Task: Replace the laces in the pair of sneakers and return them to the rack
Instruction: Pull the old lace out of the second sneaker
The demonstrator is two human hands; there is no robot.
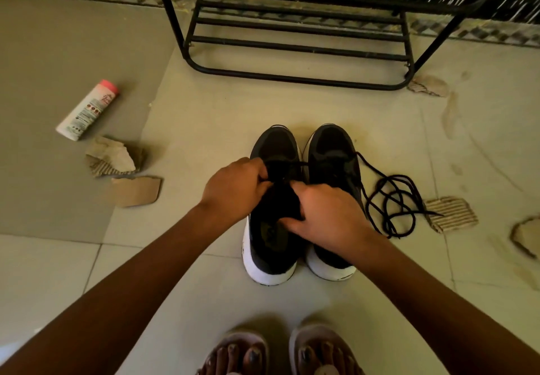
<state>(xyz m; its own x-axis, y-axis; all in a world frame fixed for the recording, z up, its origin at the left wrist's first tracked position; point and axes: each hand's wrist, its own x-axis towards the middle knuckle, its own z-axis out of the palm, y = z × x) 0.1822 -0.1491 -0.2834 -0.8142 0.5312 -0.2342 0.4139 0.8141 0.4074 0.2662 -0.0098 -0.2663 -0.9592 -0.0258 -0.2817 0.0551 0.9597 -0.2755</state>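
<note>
Two black sneakers with white soles stand side by side on the tiled floor, toes pointing away from me. Over the left sneaker (273,246), my left hand (233,184) pinches a black lace at the eyelets. My right hand (327,214) grips that sneaker's tongue and upper. The right sneaker (331,146) stands untouched, partly hidden by my right hand. A loose black lace (391,202) trails from it and lies coiled on the floor to the right. The black metal shoe rack (298,38) stands beyond the sneakers.
A white bottle with a pink cap (87,110) lies on the floor at the left. Torn cardboard pieces (117,158) lie near it, and another piece (451,214) lies right of the lace. My sandalled feet (280,351) are at the bottom edge.
</note>
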